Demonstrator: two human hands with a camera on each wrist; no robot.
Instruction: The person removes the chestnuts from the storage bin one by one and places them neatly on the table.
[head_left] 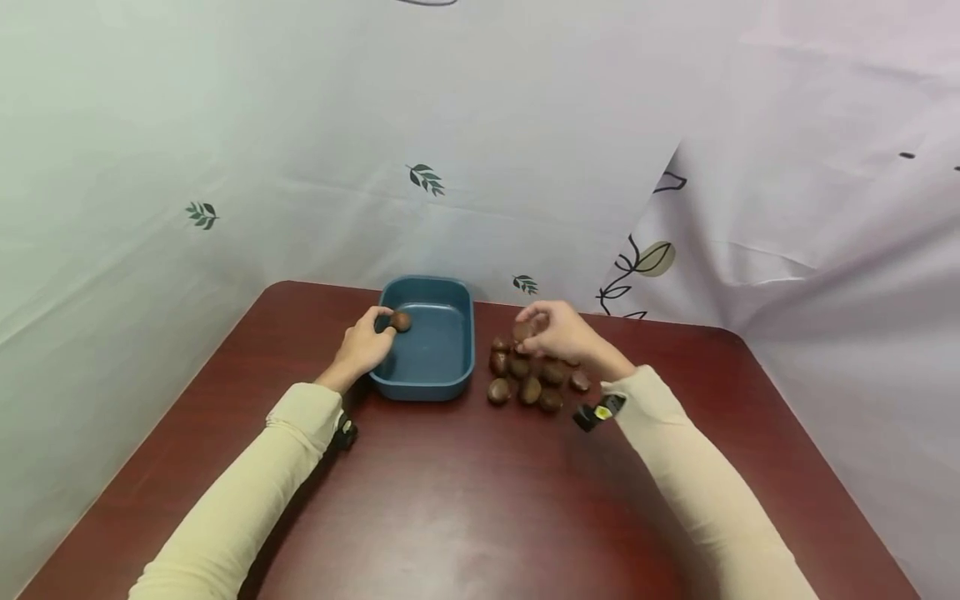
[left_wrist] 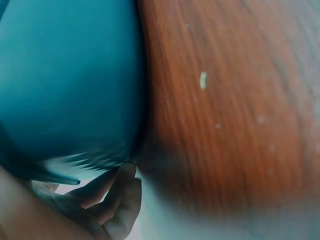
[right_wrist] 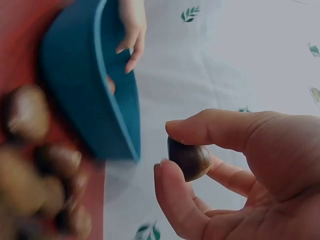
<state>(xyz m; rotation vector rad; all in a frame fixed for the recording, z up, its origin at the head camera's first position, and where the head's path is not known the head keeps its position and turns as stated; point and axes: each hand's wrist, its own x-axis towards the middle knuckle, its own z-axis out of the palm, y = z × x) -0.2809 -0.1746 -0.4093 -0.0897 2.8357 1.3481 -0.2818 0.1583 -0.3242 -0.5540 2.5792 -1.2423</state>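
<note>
The blue rectangular tub (head_left: 422,391) stands toward the back of the table. Over its left rim reaches my left hand (head_left: 362,343), thumb and fingers apart. A brown chestnut (head_left: 401,322) is by those fingertips in the head view; the right wrist view shows a chestnut (right_wrist: 111,85) inside the tub, separate from the left fingers. My right hand (head_left: 561,333) pinches another chestnut (right_wrist: 190,159) between thumb and fingers, held above the loose chestnuts (head_left: 529,390) to the right of the tub. The left wrist view shows mostly the tub's outer wall (left_wrist: 70,75).
The dark red wooden table (head_left: 450,500) runs up to a pale cloth backdrop (head_left: 315,150) with printed leaves behind it and at both sides. Dark wrist cameras (head_left: 599,412) sit at the cuffs of the light sleeves (head_left: 247,483).
</note>
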